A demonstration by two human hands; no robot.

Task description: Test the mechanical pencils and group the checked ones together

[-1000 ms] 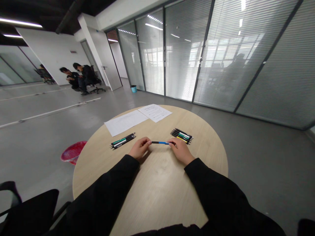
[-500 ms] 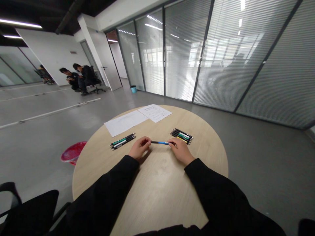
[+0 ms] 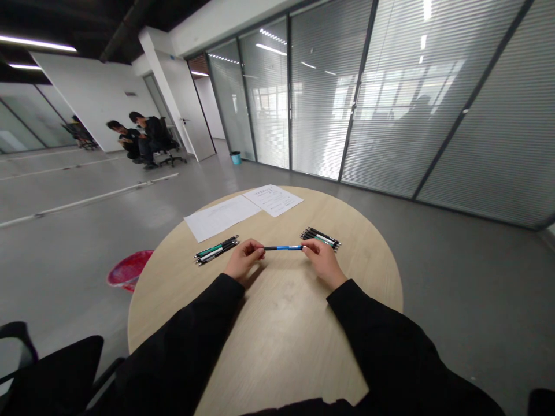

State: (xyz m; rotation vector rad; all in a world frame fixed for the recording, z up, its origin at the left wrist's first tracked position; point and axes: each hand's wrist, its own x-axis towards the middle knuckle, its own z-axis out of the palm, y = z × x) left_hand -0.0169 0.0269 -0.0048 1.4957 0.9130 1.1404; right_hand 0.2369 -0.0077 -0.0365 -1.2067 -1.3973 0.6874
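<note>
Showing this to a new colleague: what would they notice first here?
A blue-and-black pen, held between the left hand and right hand, catches the eye on the round wooden table. Small bundles of pens lie to either side, papers beyond. Far back left, two people sit.

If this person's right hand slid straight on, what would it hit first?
The right hand meets the blue pen first; beyond it, probably the printed sheet, though depth is unclear.

This is an open-plan office: glass partitions with slatted blinds line one side, and people sit on swivel chairs further back. Papers and pens lie on a round table.
</note>
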